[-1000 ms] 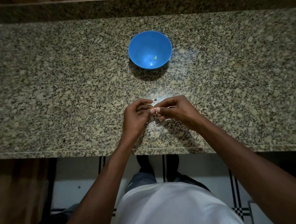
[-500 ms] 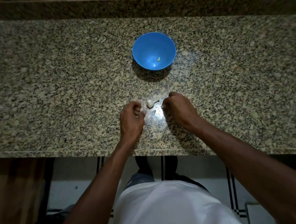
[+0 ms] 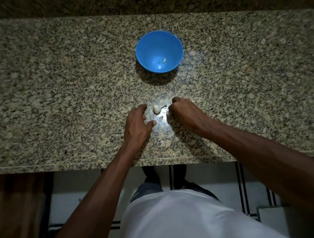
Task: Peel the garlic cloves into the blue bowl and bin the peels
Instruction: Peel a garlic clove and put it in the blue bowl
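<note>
Head view, L to R: left hand [image 3: 137, 123], fingers spread and loose, holding nothing; garlic clove [image 3: 156, 108] on tabletop [image 3: 57, 88] near front edge, just right of its fingertips, between both hands, left nearer. Right hand [image 3: 184, 111] clenched; contents can't tell. Blue bowl [image 3: 145, 45] lies beyond, w/ one peeled clove [image 3: 164, 60].

A white shirt [image 3: 187, 220] covers the torso, both forearms bare, with dark trousers [image 3: 148, 189] below

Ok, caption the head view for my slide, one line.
Garlic clove on the granite counter between the left hand and fisted right hand; one peeled clove in the blue bowl.
</note>
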The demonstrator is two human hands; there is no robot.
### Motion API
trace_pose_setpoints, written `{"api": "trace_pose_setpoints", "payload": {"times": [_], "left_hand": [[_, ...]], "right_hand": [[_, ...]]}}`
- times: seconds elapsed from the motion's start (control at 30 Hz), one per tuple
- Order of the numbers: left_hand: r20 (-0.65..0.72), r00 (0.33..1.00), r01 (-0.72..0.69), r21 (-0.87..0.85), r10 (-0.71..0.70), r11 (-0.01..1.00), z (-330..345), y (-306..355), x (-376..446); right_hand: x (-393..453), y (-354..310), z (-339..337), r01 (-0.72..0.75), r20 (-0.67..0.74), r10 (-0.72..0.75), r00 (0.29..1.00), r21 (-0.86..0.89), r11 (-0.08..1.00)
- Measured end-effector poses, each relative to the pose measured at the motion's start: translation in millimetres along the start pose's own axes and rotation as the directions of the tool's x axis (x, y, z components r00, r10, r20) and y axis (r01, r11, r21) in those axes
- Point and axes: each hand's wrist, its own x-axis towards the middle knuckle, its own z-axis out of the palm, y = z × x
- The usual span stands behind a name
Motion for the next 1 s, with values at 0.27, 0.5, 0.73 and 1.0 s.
{"api": "trace_pose_setpoints", "payload": {"times": [0.27,0.5,0.73,1.0], "left_hand": [[0.008,1.0,0.023,-0.03,-0.022,0.999,-8,10,-1],[-0.242,0.97,-0.091,-0.275,0.023,0.957,-16,32,-18],[-0.069,0.988,-0.154,-0.38,0.138,0.912,-11,47,-12],[-0.143,0.984,-0.141,-0.233,0.11,0.962,2,37,-10]], "right_hand": [[10,3,6,-0.084,0.003,0.085,0.996,0.174,0.981],[-10,14,8,-0.31,0.26,0.325,0.909,0.944,0.113],[-17,8,8,-0.297,0.285,0.253,0.925,0.955,0.009],[-16,-3,3,-0.341,0.223,0.367,0.903,0.892,0.298]]}}
